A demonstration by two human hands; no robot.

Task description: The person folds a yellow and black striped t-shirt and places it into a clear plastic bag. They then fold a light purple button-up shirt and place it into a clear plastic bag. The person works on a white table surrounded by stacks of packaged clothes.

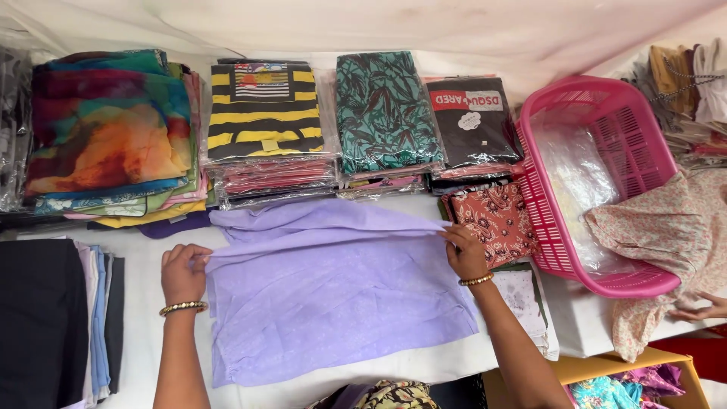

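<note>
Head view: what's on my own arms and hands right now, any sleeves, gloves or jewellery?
Both forearms are bare, with no sleeves or gloves in view. The left hand has a gold beaded bangle at the wrist. The right hand wears a matching gold bangle, slimmer-looking from this angle. No rings or watch are clearly visible.

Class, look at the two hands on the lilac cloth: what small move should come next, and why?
Probably fold the top edge down toward the body. The left hand and right hand each pinch an upper corner of the lilac cloth, which lies spread flat and only partly folded.
</note>
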